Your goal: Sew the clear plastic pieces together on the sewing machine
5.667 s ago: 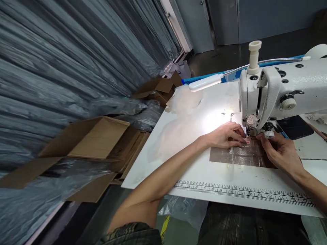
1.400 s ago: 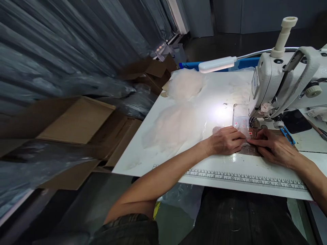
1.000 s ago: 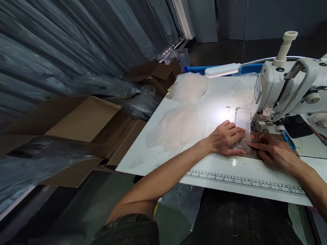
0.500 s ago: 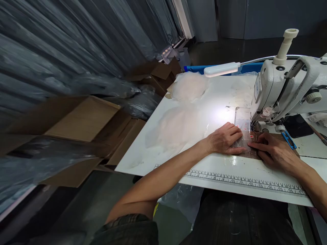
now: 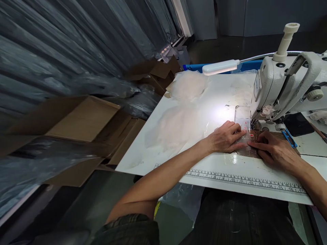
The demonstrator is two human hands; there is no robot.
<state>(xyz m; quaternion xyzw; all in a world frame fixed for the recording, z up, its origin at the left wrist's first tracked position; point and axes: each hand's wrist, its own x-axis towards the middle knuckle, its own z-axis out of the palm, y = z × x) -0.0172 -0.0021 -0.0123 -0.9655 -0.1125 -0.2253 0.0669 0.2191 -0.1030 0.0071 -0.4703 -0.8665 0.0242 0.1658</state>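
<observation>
A white sewing machine (image 5: 286,88) stands at the right of the white table. By its presser foot (image 5: 252,124) lies a thin see-through piece (image 5: 247,136) with small red marks. My left hand (image 5: 227,137) rests palm down on the left part of this piece, fingers spread. From the right, my right hand (image 5: 274,149) touches it with a stretched index finger, the thumb apart and the other fingers curled. Under the right hand is a flat brown surface (image 5: 255,153); I cannot tell whether it is a separate sheet.
Two pale pink, sheer heaps (image 5: 176,127) lie on the table's left. A ruler strip (image 5: 240,180) runs along the front edge. Blue thread snips (image 5: 290,137) and a black phone-like slab (image 5: 298,124) are right of the needle. Open cardboard boxes (image 5: 84,119) stand at the left. A lamp (image 5: 221,67) hangs behind.
My left hand has slid slightly right, its fingertips covering more of the see-through piece and its red marks. My right hand has stayed nearly in place.
</observation>
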